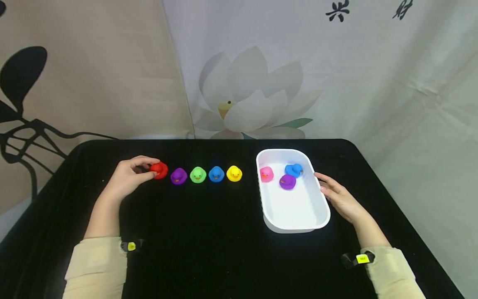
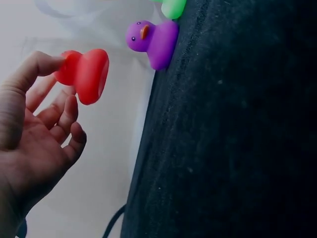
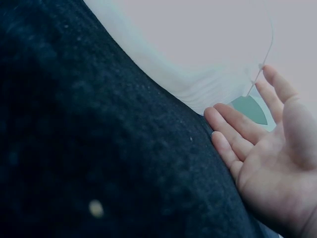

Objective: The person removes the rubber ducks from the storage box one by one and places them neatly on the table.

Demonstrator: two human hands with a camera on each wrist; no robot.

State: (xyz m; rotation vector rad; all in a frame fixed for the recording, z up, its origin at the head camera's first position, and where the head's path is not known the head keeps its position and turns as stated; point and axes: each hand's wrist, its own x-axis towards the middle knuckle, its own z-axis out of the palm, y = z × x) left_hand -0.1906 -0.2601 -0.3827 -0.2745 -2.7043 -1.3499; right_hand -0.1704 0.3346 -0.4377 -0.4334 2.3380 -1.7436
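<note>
Between thumb and fingertips, my left hand (image 1: 128,176) pinches a red rubber duck (image 1: 159,170) at the left end of a row. In the left wrist view the red duck (image 2: 86,74) shows its flat base, apart from the black cloth. Right of it stand a purple duck (image 1: 179,176), a green duck (image 1: 198,175), a blue duck (image 1: 216,174) and a yellow duck (image 1: 234,173). My right hand (image 1: 341,199) is at the right side of a white plastic tray (image 1: 293,211), its fingers loosely extended against the wall.
Inside the tray lie a pink duck (image 1: 267,174), another blue duck (image 1: 293,170) and another purple duck (image 1: 287,182). Black cloth (image 1: 194,241) covers the table. A printed curtain (image 1: 149,83) hangs behind its far edge.
</note>
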